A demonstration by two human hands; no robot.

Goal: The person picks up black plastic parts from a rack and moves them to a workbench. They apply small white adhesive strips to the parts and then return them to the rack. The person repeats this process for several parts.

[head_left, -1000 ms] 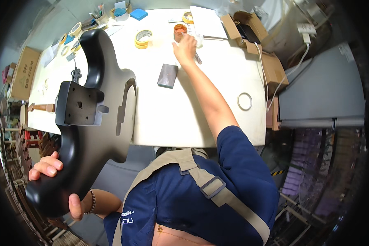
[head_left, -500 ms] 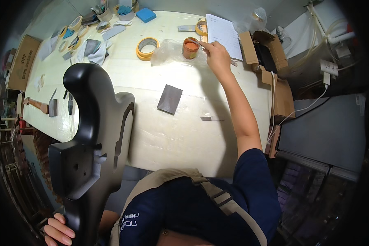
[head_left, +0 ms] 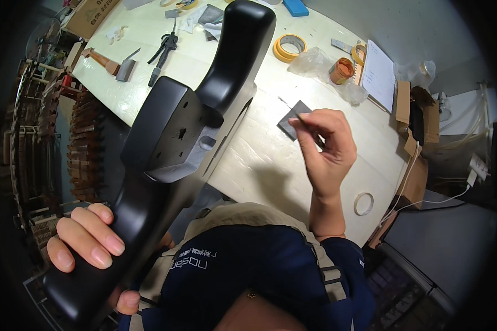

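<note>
My left hand (head_left: 88, 237) is wrapped round the lower end of a glossy black electric guitar body (head_left: 165, 116), its thumb on the near side. The body is tilted up across the left, with a routed cavity and small holes showing in it. My right hand (head_left: 331, 143) is closed in a pinch on a thin, slender tool (head_left: 284, 102), whose end pokes out past the fingertips; its exact kind is unclear. Below those fingers lies a dark grey sandpaper sheet (head_left: 290, 126), partly covered. Farther off stands an open jar of orange-brown paste (head_left: 341, 71).
A yellow tape roll (head_left: 289, 48), a crumpled plastic bag (head_left: 313, 62) and a notebook (head_left: 379, 74) lie at the back. A pale tape ring (head_left: 364, 204) is on the right. An air blow gun (head_left: 163, 55) and a wooden-handled tool (head_left: 102, 62) lie at the left. A cardboard box (head_left: 419, 110) stands right.
My right hand has come back from the jar toward me, over the sandpaper. The guitar body has been raised and tilted to the right in my left hand. The view has turned.
</note>
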